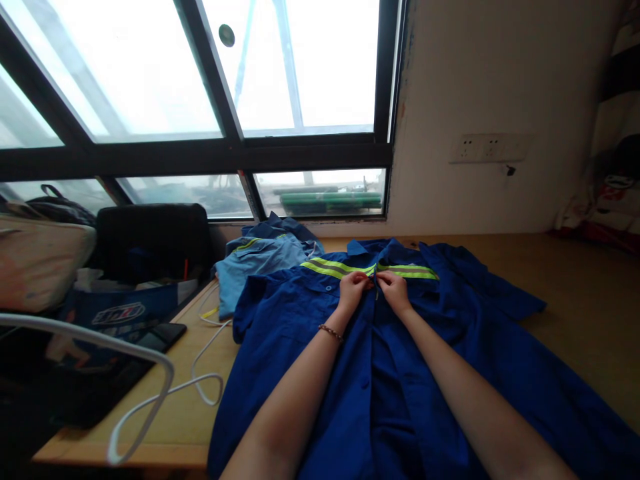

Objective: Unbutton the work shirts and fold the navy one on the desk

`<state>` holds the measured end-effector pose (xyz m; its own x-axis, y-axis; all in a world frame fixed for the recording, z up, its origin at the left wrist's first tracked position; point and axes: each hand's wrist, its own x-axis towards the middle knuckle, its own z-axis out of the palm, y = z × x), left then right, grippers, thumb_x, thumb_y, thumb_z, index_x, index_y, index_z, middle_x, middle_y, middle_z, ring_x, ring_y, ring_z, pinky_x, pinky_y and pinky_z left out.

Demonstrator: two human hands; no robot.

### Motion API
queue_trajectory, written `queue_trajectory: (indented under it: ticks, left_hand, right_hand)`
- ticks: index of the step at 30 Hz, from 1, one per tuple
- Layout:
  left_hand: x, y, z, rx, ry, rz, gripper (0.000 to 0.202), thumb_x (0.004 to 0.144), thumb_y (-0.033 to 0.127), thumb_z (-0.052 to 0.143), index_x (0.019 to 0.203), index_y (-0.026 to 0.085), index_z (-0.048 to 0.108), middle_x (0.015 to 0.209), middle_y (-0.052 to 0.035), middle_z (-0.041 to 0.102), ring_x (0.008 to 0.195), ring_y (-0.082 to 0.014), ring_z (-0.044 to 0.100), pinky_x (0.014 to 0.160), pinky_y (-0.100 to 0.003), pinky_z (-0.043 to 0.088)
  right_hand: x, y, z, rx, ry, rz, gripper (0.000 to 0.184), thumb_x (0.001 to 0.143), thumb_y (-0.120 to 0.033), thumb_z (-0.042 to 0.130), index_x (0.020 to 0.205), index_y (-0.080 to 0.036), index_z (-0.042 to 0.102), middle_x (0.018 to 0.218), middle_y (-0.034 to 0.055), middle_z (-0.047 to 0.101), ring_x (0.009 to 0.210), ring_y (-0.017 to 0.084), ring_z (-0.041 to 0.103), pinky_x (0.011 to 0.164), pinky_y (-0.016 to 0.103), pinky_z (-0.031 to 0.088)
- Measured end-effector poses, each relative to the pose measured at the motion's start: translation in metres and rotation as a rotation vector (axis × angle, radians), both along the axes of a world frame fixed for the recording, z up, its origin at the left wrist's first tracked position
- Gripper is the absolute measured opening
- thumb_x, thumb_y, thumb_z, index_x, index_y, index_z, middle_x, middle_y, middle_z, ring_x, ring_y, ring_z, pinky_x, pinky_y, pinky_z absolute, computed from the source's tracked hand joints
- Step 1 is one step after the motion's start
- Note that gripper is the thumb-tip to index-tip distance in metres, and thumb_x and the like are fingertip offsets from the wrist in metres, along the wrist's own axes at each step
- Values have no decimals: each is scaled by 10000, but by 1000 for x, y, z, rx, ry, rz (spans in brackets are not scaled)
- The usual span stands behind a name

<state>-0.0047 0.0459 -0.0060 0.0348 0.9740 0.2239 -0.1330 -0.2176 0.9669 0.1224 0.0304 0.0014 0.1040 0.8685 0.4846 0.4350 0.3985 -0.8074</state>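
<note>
A dark blue work shirt (295,327) with a yellow-green and grey reflective stripe across the chest lies spread on the table, its collar toward the window. My left hand (354,290), with a bracelet at the wrist, pinches the left edge of the front opening just below the stripe. Close beside it, my right hand (393,290) pinches the other edge of the opening. The fingertips of both hands nearly meet at the placket. Any button between them is too small to make out. Lower down, the front hangs partly apart in folds.
A light blue garment (270,260) lies behind the shirt at the left. A white cable (165,373) loops over the table's left edge, near a dark flat device (167,333). A black chair (153,233) and bags (120,307) stand left. Sockets (493,148) are on the wall.
</note>
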Motion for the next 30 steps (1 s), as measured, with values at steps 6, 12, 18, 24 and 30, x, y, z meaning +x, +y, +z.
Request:
queue_trajectory:
  ticks: [6, 12, 18, 24, 30]
  left_hand:
    - [-1, 1, -2, -43, -52, -67, 156, 605, 225, 661, 679, 139, 554, 572, -8, 620, 541, -153, 614, 580, -288, 513]
    - [-1, 0, -2, -68, -17, -44, 121, 618, 201, 647, 660, 140, 551, 555, -6, 616, 536, -148, 610, 577, -285, 510]
    - [-2, 0, -2, 3, -10, -30, 106, 625, 206, 633, 666, 143, 559, 564, 6, 605, 547, -139, 606, 591, -272, 503]
    - [-1, -1, -2, 53, 93, -40, 202, 639, 309, 647, 713, 135, 574, 598, -14, 612, 558, -132, 593, 549, -236, 475]
    - [0, 1, -4, -79, 32, 27, 154, 610, 244, 657, 641, 138, 550, 541, 5, 578, 498, -113, 552, 496, -217, 442]
  right_hand:
    - [1, 2, -2, 14, -14, -4, 215, 719, -225, 476, 791, -177, 673, 856, 48, 662, 806, 177, 594, 750, 290, 455]
    - [2, 0, -1, -3, -54, -16, 197, 716, -253, 501, 765, -188, 680, 831, 43, 669, 782, 182, 598, 724, 291, 455]
    - [2, 0, -1, -15, -96, -50, 191, 715, -290, 520, 748, -178, 671, 770, 44, 669, 709, 177, 595, 682, 279, 445]
    - [-1, -2, -1, -45, -210, -85, 173, 722, -294, 509, 715, -166, 625, 682, 39, 638, 624, 164, 566, 611, 260, 413]
    - [-7, -9, 2, 0, -406, -133, 119, 747, -252, 487, 704, -181, 572, 723, 29, 608, 667, 152, 543, 614, 243, 383]
